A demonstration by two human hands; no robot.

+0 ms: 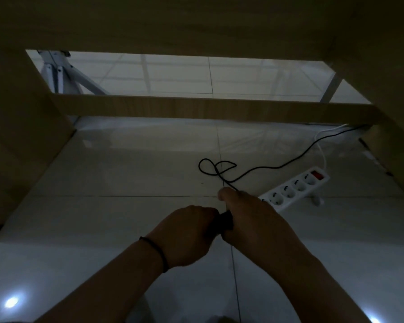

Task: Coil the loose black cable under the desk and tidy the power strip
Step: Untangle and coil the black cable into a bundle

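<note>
Dimly, under the desk (210, 108), both hands clutch black cable (266, 167) bundle above glossy tiled floor (126, 178).

A thin black cable (266, 167) trails across the glossy tiled floor from the far right corner under the desk, curves toward the middle, makes two small crossed loops like a figure eight, then runs up into the hands, where a dark bundle (224, 221) of it shows between them. The white power strip (296, 188) lies flat and diagonal just right of the hands, sockets up, its red switch at the far end, its white cord curving away behind it.
</note>
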